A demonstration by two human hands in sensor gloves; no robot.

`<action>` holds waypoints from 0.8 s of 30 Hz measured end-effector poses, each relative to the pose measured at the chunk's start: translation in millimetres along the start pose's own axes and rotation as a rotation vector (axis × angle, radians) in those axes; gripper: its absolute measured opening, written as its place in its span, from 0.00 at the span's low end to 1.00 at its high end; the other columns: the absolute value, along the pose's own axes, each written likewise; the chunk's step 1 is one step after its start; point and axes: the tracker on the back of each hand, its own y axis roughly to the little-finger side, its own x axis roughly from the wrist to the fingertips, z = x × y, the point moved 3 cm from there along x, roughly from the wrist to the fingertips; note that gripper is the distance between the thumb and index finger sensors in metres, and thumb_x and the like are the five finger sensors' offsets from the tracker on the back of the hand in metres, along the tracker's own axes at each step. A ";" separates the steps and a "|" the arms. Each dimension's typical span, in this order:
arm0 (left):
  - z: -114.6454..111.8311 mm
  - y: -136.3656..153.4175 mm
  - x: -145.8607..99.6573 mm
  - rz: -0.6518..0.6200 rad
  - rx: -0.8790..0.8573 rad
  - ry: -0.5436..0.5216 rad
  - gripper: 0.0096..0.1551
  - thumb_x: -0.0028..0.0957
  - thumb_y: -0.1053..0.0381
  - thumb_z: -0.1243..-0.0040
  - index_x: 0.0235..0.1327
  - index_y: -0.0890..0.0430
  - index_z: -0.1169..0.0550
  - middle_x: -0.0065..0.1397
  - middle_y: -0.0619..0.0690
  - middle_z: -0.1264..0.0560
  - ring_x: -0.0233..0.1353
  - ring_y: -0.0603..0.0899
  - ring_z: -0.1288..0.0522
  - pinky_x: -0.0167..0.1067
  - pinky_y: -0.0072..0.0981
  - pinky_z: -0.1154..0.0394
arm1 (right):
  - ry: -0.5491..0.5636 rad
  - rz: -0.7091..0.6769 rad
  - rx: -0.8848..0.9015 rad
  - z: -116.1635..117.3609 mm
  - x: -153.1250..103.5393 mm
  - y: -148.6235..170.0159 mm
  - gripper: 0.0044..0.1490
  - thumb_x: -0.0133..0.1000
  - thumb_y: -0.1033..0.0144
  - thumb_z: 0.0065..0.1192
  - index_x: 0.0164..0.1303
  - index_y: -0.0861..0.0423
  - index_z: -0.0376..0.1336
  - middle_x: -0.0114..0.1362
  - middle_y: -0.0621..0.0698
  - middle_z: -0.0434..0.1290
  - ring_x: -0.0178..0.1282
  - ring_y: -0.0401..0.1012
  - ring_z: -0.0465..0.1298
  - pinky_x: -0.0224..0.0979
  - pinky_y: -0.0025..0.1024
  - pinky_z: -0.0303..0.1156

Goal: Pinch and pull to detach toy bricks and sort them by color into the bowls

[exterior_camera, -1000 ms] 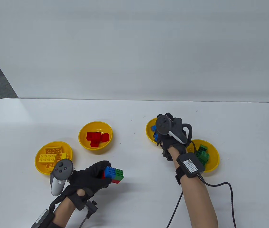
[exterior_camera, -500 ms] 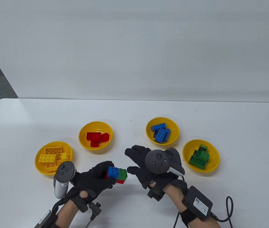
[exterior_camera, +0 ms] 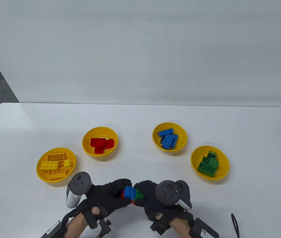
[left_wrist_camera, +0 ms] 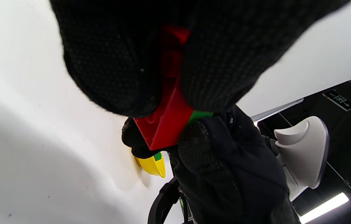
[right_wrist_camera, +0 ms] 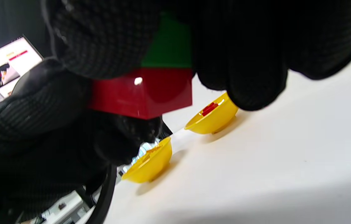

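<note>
Right hand [exterior_camera: 155,195] has swung back from the blue-brick bowl [exterior_camera: 169,136] to the near table edge and now meets the left hand [exterior_camera: 108,197] on the brick cluster [exterior_camera: 131,193]; left hand also slid right and nearer. Both hands in black knit gloves with a dotted grip texture, fingers curled round the cluster from opposite sides, holding it above the white table [exterior_camera: 140,116]. Cluster: studded plastic blocks, blue brick [exterior_camera: 129,191] beside green brick [exterior_camera: 139,195] on top, glossy red brick [right_wrist_camera: 144,93] underneath. Left wrist view shows the red block pinched between thumb and fingers of the left hand, right-hand fingertips [left_wrist_camera: 198,137] against its end. Right wrist view: red block's smooth square faces, green above it, fingers wrapped over; which fingers press which brick is hard to tell, too dark.

Four round glossy yellow plastic bowls sit in an arc, well apart from the hands. Yellow-brick bowl [exterior_camera: 56,164] far left, rectangular studded pieces. Red-brick bowl [exterior_camera: 99,143] holds cube-like blocks. Blue-brick bowl holds flat long bricks. Green-brick bowl [exterior_camera: 209,162] far right, stacked pieces. Grey rounded tracker [exterior_camera: 77,188] on the left hand's back, another tracker [exterior_camera: 172,194] on the right. Black cable [exterior_camera: 235,223] loops at the bottom right.
</note>
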 end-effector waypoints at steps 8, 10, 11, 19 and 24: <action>-0.7 -2.3 1.8 -0.017 -0.058 0.062 0.41 0.42 0.55 0.14 0.69 0.57 0.25 0.68 0.66 0.21 0.56 0.66 0.11 0.49 0.47 0.11 | -0.051 0.132 0.344 -12.2 -1.2 26.1 0.38 0.34 0.61 0.67 0.50 0.68 0.77 0.57 0.68 0.81 0.43 0.60 0.87 0.44 0.60 0.81; 0.3 -0.2 0.7 -0.005 -0.071 0.033 0.41 0.43 0.54 0.15 0.69 0.57 0.25 0.68 0.66 0.21 0.55 0.66 0.11 0.49 0.47 0.11 | 0.044 0.120 0.296 -28.7 -0.5 27.6 0.38 0.36 0.62 0.70 0.54 0.68 0.75 0.59 0.70 0.79 0.46 0.62 0.85 0.47 0.63 0.79; 1.8 1.4 0.1 0.005 -0.065 0.023 0.41 0.44 0.54 0.15 0.70 0.57 0.26 0.68 0.66 0.22 0.56 0.66 0.12 0.49 0.47 0.11 | 0.149 0.131 0.165 -52.5 0.0 31.4 0.39 0.38 0.62 0.71 0.57 0.67 0.73 0.62 0.69 0.77 0.49 0.62 0.83 0.49 0.63 0.77; 11.4 9.4 -0.1 0.054 -0.055 -0.023 0.41 0.45 0.53 0.17 0.71 0.57 0.27 0.69 0.66 0.23 0.57 0.65 0.12 0.50 0.47 0.11 | 0.509 0.333 -0.393 -170.2 -42.8 96.9 0.40 0.41 0.66 0.70 0.67 0.61 0.67 0.73 0.69 0.66 0.64 0.66 0.73 0.61 0.70 0.68; 10.8 13.3 0.1 0.079 -0.037 -0.017 0.41 0.46 0.53 0.17 0.71 0.57 0.27 0.69 0.66 0.23 0.57 0.66 0.13 0.50 0.47 0.12 | 0.414 0.493 -0.501 -172.1 -49.6 145.3 0.40 0.42 0.65 0.69 0.68 0.56 0.67 0.76 0.70 0.63 0.68 0.68 0.69 0.63 0.74 0.64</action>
